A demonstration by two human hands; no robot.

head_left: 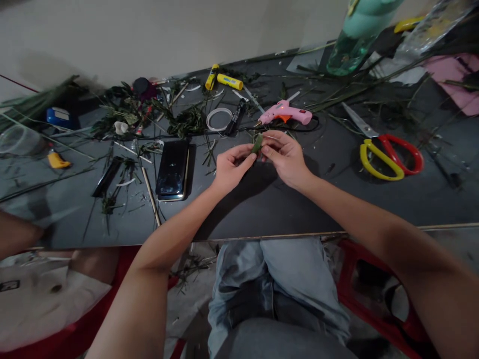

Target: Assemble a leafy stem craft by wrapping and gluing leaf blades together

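Note:
Between my two hands is a short piece of flat green leaf strip, held just above the dark table. My left hand pinches its lower part between thumb and fingers. From the other side my right hand pinches its right edge with thumb and forefinger. Just behind the hands lies a pink glue gun with a small orange light on it. A roll of white tape and a black pen-like tool rest behind my left hand.
Large scissors with red and yellow handles lie open at right. A phone is left of my hands. Yellow glue sticks, a green bottle and scattered green strips sit farther back. Another person sits at far left.

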